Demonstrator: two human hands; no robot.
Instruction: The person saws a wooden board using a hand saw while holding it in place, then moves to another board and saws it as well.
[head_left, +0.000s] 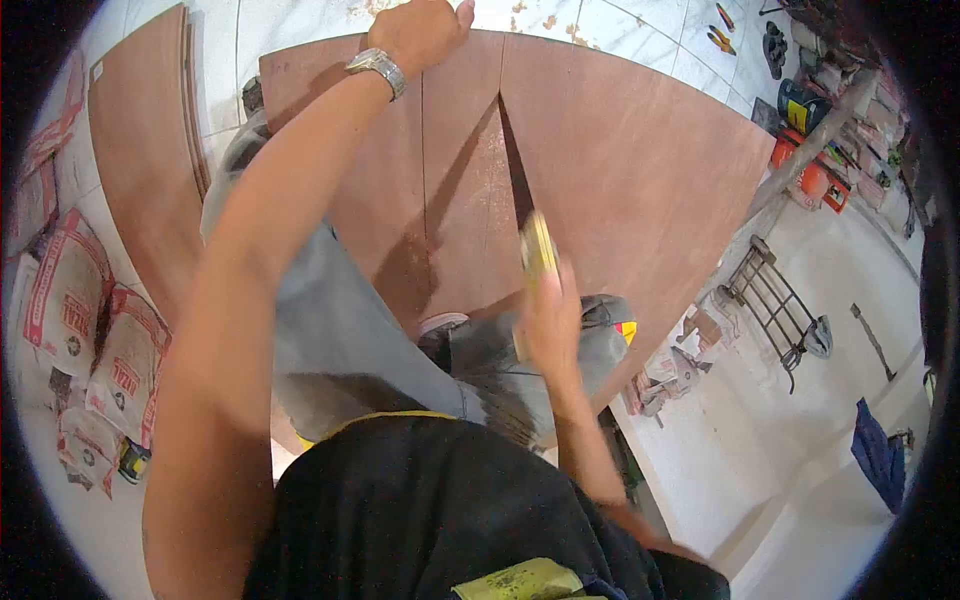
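A reddish-brown plywood board [640, 150] lies across in front of me, with thin straight lines along it. My right hand [553, 315] is closed around the yellow handle of a handsaw [519, 180]. Its dark blade points away from me and narrows to a tip at the board, where a line runs on to the far edge. Pale dust lies beside the blade. At the board's far edge is my left hand [415, 35], a metal watch [377, 70] on its wrist. Its thumb shows, but the other fingers are mostly hidden. My grey-trousered legs [350, 310] are at the board's near side.
More plywood sheets [140, 150] lean at the left, near several printed sacks [70, 290]. Pliers [720, 40] lie on the tiled floor at the far right. A metal rack [770, 290] and a blue cloth [878, 455] are on the right.
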